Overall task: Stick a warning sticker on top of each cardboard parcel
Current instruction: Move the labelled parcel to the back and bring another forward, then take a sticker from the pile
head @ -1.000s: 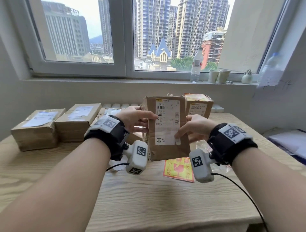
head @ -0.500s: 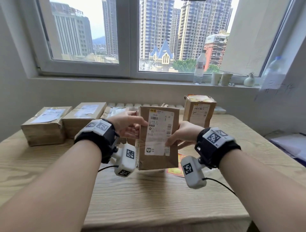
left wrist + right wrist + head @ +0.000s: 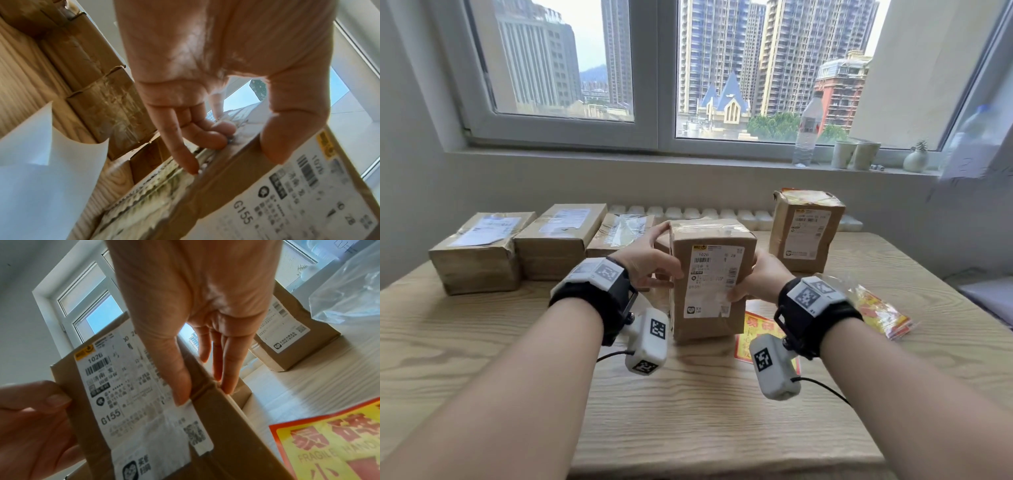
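Observation:
A brown cardboard parcel [image 3: 709,274] with a white shipping label stands upright on the table's middle. My left hand [image 3: 650,263] grips its left side, with the thumb on the labelled face [image 3: 308,186] and the fingers on the taped side. My right hand [image 3: 756,277] grips the right edge, thumb on the label [image 3: 144,402], fingers along the side. A yellow and red fragile sticker [image 3: 756,329] lies flat on the table just right of the parcel, also seen in the right wrist view as the sticker [image 3: 329,443]. The parcel's top shows only clear tape.
Three flat parcels [image 3: 479,250] [image 3: 561,236] [image 3: 619,233] sit in a row at the back left. Another upright parcel [image 3: 808,229] at the back right has a yellow-red sticker on top. A plastic bag of stickers [image 3: 876,308] lies at right. White backing paper [image 3: 41,178] lies by my left hand.
Both hands have brought the parcel down from the air and a little left; its base now meets the table. The grip on both sides is unchanged.

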A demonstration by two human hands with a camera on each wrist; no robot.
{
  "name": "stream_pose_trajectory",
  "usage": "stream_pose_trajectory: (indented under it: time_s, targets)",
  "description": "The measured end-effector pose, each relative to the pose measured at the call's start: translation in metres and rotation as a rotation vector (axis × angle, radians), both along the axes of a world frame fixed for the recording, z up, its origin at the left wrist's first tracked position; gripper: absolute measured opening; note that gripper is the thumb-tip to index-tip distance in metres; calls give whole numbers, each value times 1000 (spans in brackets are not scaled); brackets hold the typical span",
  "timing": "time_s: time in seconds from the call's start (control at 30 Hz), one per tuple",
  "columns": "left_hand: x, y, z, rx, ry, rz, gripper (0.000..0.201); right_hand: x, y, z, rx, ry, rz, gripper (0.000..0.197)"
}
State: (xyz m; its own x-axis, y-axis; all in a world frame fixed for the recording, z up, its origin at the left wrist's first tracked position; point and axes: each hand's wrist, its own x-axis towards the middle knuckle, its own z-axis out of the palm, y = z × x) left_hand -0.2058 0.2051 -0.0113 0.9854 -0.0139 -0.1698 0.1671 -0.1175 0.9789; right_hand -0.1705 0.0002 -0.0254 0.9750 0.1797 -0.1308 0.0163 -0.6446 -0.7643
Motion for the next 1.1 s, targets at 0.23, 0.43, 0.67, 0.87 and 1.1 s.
stream_pose_trajectory:
  time_s: [0.23,0.43,0.67,0.87,1.1]
  targets:
    - [9,3,-19,-6,24,-3,105,3,-7,-6,-39,29,50,39]
    - [13,0,-41,64,55,-7,92,9,-17,-29,-161,29,38,40]
    - [14,7,-58,108,56,6,111,5,-24,-49,-429,110,76,92]
    - [12,6,-56,115,76,13,93,2,-23,-55,-566,75,113,99]
    - [10,9,-54,122,49,-8,113,-1,-29,-54,-636,72,71,38]
